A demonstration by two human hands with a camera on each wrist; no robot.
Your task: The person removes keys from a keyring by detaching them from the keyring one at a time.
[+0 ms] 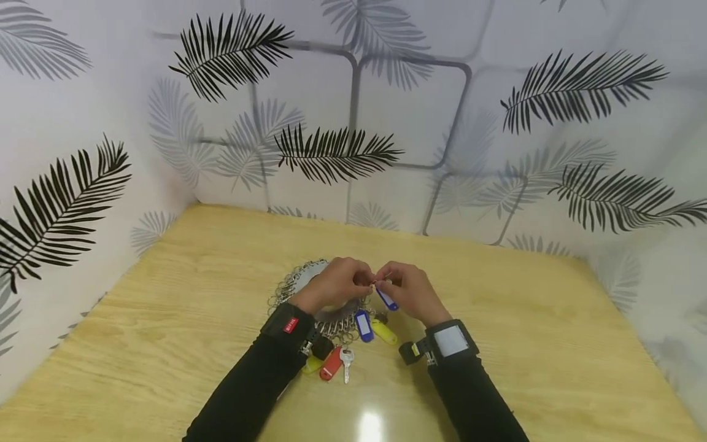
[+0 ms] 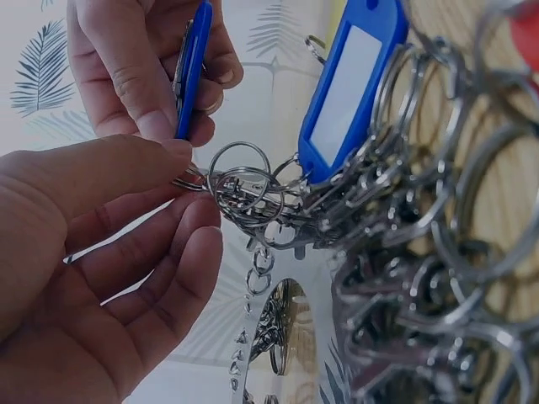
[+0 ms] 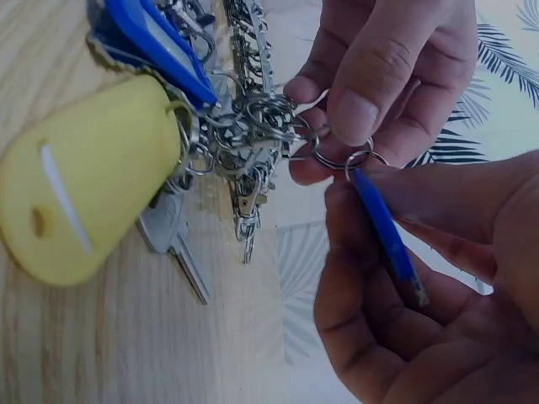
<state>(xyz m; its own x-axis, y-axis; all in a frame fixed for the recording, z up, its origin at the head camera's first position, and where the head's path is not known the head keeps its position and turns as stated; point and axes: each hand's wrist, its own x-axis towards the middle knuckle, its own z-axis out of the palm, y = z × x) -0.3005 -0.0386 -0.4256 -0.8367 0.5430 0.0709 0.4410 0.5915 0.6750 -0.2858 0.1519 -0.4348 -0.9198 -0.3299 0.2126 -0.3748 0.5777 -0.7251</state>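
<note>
Both hands meet over a grey ring-shaped holder (image 1: 309,274) edged with metal clasps and split rings. My left hand (image 1: 339,279) pinches a split ring (image 3: 324,156) between thumb and fingers; that ring hangs among the clasps. A blue key tag (image 3: 383,223) is gripped by my right hand (image 1: 409,291), its small wire ring (image 3: 350,160) meeting the pinched split ring at the fingertips. In the left wrist view the tag is edge-on, with a strip of metal along it. A second blue key tag (image 2: 349,93) hangs from the holder beside my left hand.
A yellow tag (image 1: 383,331) lies just below the hands. Nearer the person are a red tag (image 1: 331,363), a silver key (image 1: 346,366) and another yellow tag (image 1: 312,364), partly behind the left wrist camera. Everything rests on a wooden table (image 1: 525,344) against a leaf-patterned wall (image 1: 397,110).
</note>
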